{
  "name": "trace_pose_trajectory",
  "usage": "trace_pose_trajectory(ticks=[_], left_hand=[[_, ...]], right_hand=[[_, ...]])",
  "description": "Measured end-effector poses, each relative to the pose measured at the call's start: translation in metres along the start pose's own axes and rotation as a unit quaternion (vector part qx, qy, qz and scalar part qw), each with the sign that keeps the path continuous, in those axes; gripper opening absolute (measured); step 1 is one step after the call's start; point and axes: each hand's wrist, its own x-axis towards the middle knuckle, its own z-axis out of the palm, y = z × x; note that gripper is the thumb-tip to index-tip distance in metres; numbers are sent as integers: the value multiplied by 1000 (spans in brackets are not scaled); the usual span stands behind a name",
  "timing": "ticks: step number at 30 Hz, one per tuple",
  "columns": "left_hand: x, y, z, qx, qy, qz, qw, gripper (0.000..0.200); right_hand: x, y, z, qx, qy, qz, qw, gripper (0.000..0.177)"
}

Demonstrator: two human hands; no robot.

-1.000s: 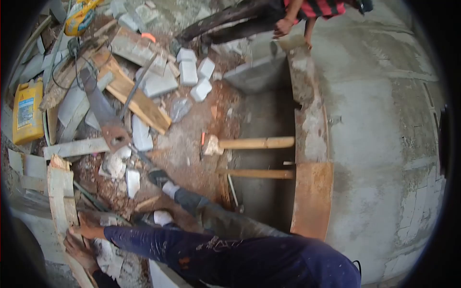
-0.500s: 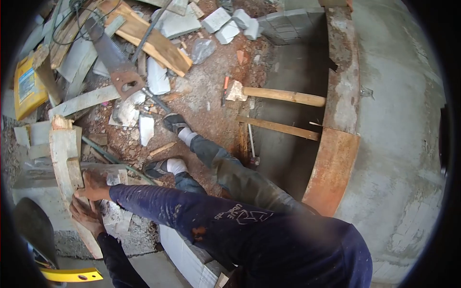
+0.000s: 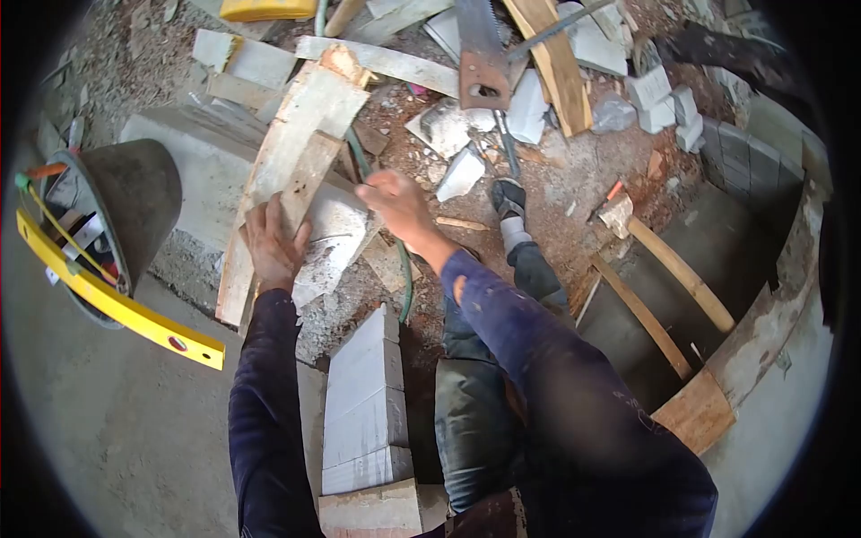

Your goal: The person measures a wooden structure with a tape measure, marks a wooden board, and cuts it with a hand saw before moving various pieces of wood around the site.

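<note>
A long pale wooden board (image 3: 300, 121) lies slanting across a concrete ledge, its upper end splintered. A shorter wood strip (image 3: 312, 170) rests on top of it. My left hand (image 3: 273, 244) grips the lower part of this strip, fingers on one side and thumb on the other, holding it against the board. To the right of the board, my right hand (image 3: 395, 204) is raised off the wood with its fingers curled together. Slight blur hides what, if anything, is in them. Beneath that hand lie a green hose (image 3: 405, 278) and a white block piece (image 3: 336, 224).
A black bucket (image 3: 148, 193) of tools stands at left, with a yellow spirit level (image 3: 117, 305) across it. A handsaw (image 3: 484, 63) lies among planks and rubble. A hammer (image 3: 682, 269) spans the trench at right. Stacked grey blocks (image 3: 363, 394) stand near my legs.
The view has swung left, so the bucket and spirit level now show fully. My right hand has come off the board and moved right; my left hand stays on the wood.
</note>
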Motion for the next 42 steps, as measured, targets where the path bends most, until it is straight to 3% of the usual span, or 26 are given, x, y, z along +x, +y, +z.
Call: trace_pose_trajectory(ticks=[4,6,12,15,17,18,19,20,22,23,25,28,32,34,35,37,38,39,42], left_hand=[[1,3,0,7,0,-10,1000,71],[0,4,-1,1,-10,-14,1000,71],[-2,-5,7,35,-4,4,999,71],[-1,-5,8,77,-6,20,997,71],[3,-4,7,88,0,22,996,69],[0,-4,8,101,-9,24,995,68],[0,-1,10,107,-10,12,994,68],[1,2,9,91,-12,4,996,67],[1,4,4,60,-19,-19,998,64],[0,4,4,84,-18,-17,996,65],[2,7,1,91,-45,-36,994,66],[2,9,0,93,-51,-41,994,66],[3,12,-5,73,-60,-48,994,65],[3,11,-3,68,-59,-50,995,65],[3,11,-4,74,-64,-48,994,64],[4,13,-7,69,-56,-46,995,64],[4,14,-9,65,-67,-50,994,64],[5,15,-11,63,-77,-52,994,64],[4,13,-8,56,-55,-37,996,62]], right_hand=[[-5,6,-17,27,-26,22,999,56],[6,-3,-14,18,-51,1,999,72],[39,-26,14,116,-137,-66,982,89],[34,-21,-20,105,-62,-64,991,66],[46,8,-62,-34,18,-45,998,48],[53,14,-92,-158,40,-57,985,61],[84,59,-122,-366,170,-203,892,59],[113,83,-151,-490,245,-262,795,61],[137,51,-186,-604,218,-248,726,51],[153,46,-196,-671,291,-340,591,45],[190,51,-226,-730,231,-326,554,42],[212,48,-243,-728,192,-363,549,39],[153,2,-228,-736,177,-401,517,35],[103,-33,-212,-693,213,-314,613,27],[84,-50,-217,-697,215,-316,607,27],[45,-83,-224,-536,244,-243,770,30],[17,-106,-217,-431,236,-318,811,35],[-12,-129,-210,-318,223,-388,836,40],[-89,-158,-220,-365,145,-421,818,49]])
